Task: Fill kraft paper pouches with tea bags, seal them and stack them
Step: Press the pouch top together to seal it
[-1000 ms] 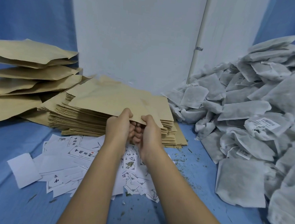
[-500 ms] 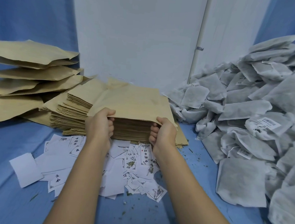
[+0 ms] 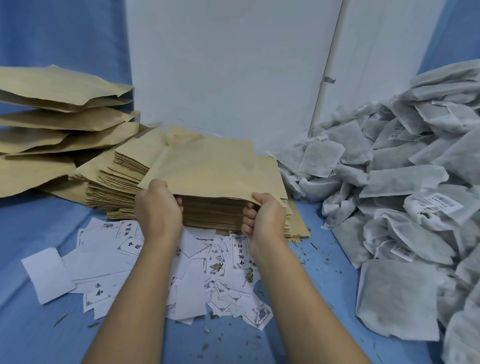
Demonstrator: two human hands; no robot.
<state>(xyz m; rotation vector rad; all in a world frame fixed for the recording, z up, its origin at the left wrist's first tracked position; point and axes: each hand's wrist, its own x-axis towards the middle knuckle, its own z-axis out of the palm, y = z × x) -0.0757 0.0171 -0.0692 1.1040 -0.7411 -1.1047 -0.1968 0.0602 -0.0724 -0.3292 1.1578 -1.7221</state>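
Just below the centre of the frame, the left hand [image 3: 156, 207] and the right hand [image 3: 264, 216] each grip one near corner of the top kraft pouch [image 3: 213, 171]. The pouch's near edge runs straight between them, and its body stretches away toward the middle of the picture. The left hand's fingers are curled in under the near-left corner, with the back of the hand facing the camera. The right hand pinches the near-right corner, thumb on top of the paper and fingers curled beneath it. The pouch's near edge is lifted a little, so a dark gap shows between it and the stack of flat pouches [image 3: 210, 217] right underneath. That stack fans out untidily toward the centre left. At the left edge of the frame, well apart from both hands, lies a loose pile of filled pouches [image 3: 48, 89], puffed and overlapping. The right side of the frame is taken up by a big heap of grey-white tea bags [image 3: 404, 194], which reaches from the upper right to the lower right corner; the nearest lie just beside the stack's right side. Under the forearms, in the lower centre, printed paper labels [image 3: 130, 245] are scattered over the blue cloth [image 3: 8, 307], with tea crumbs [image 3: 302, 255] near them. A white panel [image 3: 229, 51] stands behind the stack.
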